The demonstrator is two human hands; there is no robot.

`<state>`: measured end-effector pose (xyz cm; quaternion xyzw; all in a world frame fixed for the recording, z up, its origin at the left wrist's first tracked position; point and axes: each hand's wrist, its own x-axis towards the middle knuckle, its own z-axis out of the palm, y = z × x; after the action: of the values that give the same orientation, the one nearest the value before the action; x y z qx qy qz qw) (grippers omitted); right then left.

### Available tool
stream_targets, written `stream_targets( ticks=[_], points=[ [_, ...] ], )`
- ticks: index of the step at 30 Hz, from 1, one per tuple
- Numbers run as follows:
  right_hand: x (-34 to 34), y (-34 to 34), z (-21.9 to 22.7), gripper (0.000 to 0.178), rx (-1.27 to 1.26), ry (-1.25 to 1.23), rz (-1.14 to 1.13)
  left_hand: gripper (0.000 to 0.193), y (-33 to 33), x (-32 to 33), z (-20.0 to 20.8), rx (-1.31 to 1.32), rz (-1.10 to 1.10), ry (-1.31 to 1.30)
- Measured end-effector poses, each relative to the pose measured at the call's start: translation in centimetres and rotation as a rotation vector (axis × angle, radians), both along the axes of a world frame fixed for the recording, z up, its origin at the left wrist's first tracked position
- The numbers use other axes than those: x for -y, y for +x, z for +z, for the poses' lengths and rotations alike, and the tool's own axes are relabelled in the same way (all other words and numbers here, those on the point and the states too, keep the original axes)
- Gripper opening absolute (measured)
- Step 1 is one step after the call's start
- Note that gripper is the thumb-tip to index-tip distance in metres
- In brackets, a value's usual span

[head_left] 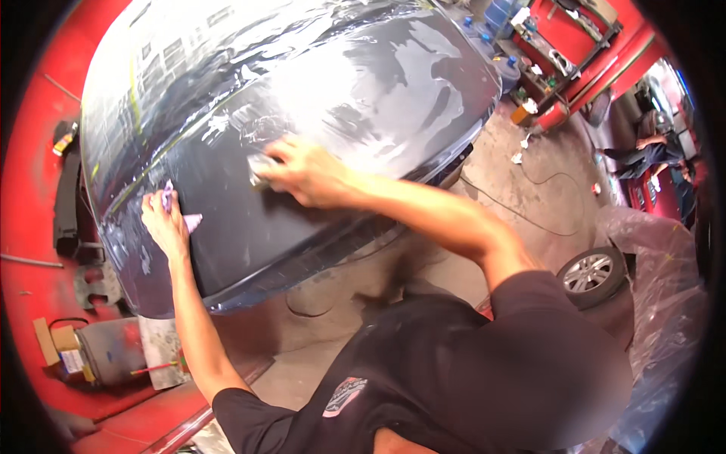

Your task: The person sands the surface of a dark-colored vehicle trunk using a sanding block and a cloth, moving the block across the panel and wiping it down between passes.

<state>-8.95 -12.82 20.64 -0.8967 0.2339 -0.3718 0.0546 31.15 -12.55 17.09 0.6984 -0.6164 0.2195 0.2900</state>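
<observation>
A dark car hood (249, 234) spreads out before me, with wet-looking streaks and glare over its middle and far parts. On its left side rests my left hand (164, 227), closed around a crumpled pale purple cloth (193, 222) that sticks out beside the fingers. My right hand (318, 178) is above the hood's middle, its fingers bent around a small light-coloured pad (261, 169). The pad's kind is hard to tell, as the fingers cover part of it. Its face is against or very close to the hood surface.
A wheel (592, 276) and clear plastic sheeting (654, 265) are at the right. Blue water jugs (505, 72) stand by a cluttered red shelf (563, 45). A thin hose (529, 222) crosses the concrete floor. A grey container (113, 352) sits lower left; another person (654, 151) is far right.
</observation>
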Motion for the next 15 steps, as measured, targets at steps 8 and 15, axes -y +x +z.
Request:
stream_targets(
  ticks=[8, 15],
  points=[
    [-15.2, -22.1, -4.5, 0.042, 0.476, 0.542, -0.316, 0.042, -5.8, -3.4, -1.4, 0.177, 0.092, 0.076],
    [-16.6, -29.3, -9.1, 0.039, 0.753, 0.815, -0.575, 0.040, -25.5, -3.8, 0.8, 0.065, -0.268, 0.144]
  ],
)
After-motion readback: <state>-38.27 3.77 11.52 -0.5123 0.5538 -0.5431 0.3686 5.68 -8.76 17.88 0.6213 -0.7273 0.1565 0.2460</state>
